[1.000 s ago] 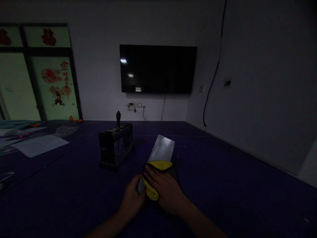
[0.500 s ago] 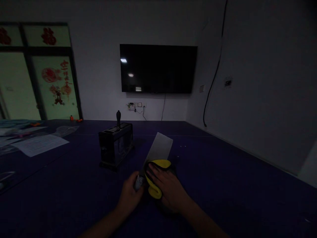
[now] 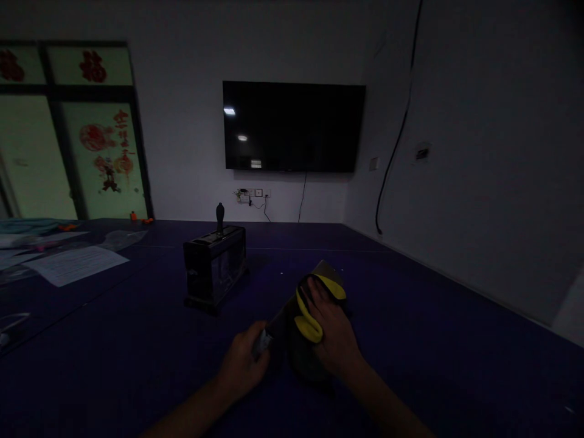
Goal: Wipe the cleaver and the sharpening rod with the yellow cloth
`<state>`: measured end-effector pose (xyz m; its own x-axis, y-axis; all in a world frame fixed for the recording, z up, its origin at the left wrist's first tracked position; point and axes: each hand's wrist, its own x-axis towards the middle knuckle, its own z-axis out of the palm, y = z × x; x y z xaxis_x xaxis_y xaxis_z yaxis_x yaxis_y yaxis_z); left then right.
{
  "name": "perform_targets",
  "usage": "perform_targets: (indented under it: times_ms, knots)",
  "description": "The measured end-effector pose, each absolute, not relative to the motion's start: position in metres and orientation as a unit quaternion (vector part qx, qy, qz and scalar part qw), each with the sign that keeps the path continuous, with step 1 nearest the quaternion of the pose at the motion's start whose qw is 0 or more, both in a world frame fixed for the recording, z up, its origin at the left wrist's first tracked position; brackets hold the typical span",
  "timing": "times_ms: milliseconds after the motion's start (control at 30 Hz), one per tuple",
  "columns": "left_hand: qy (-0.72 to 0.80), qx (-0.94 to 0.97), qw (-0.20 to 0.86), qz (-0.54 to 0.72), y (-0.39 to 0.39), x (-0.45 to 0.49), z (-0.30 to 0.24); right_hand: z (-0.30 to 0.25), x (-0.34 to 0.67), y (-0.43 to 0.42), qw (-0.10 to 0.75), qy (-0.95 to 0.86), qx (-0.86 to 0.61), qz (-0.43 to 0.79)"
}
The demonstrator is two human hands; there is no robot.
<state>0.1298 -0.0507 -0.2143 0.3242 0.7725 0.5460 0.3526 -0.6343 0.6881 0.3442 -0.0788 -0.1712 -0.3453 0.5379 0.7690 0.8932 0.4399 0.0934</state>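
Note:
My left hand point(image 3: 241, 365) is closed round the handle of a broad cleaver point(image 3: 279, 318) that lies over the dark blue table point(image 3: 433, 340). My right hand point(image 3: 333, 328) presses a yellow and dark cloth point(image 3: 308, 322) down on the blade, fingers curled over it. The cloth covers most of the blade, and only the far tip point(image 3: 325, 266) shows beyond it. A dark knife block point(image 3: 214, 266) with one black handle point(image 3: 219, 217) sticking up stands just left of the hands.
Papers point(image 3: 75, 264) and plastic wrapping point(image 3: 122, 238) lie at the table's left side. A black television point(image 3: 293, 126) hangs on the far wall above wall sockets point(image 3: 252, 193). Windows with red cut-outs point(image 3: 98, 146) are at the left. The room is dim.
My right hand has slid the cloth forward along the blade toward its tip, hiding the bright flat that showed before. The blade now looks darker and flatter. My left hand stays on the handle.

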Motion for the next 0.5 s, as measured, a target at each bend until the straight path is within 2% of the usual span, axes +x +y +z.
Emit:
perform_targets:
  times_ms: [233,500]
  knots:
    - [0.342,0.793,0.222,0.452,-0.0556,0.1352,-0.2090,-0.1638,0.3518,-0.0784,0.440,-0.716,-0.475,-0.260]
    - [0.349,0.761,0.245,0.489,-0.0586,0.1380,-0.2047,-0.1632,0.3523,-0.0776,0.466,-0.695,-0.493,-0.237]
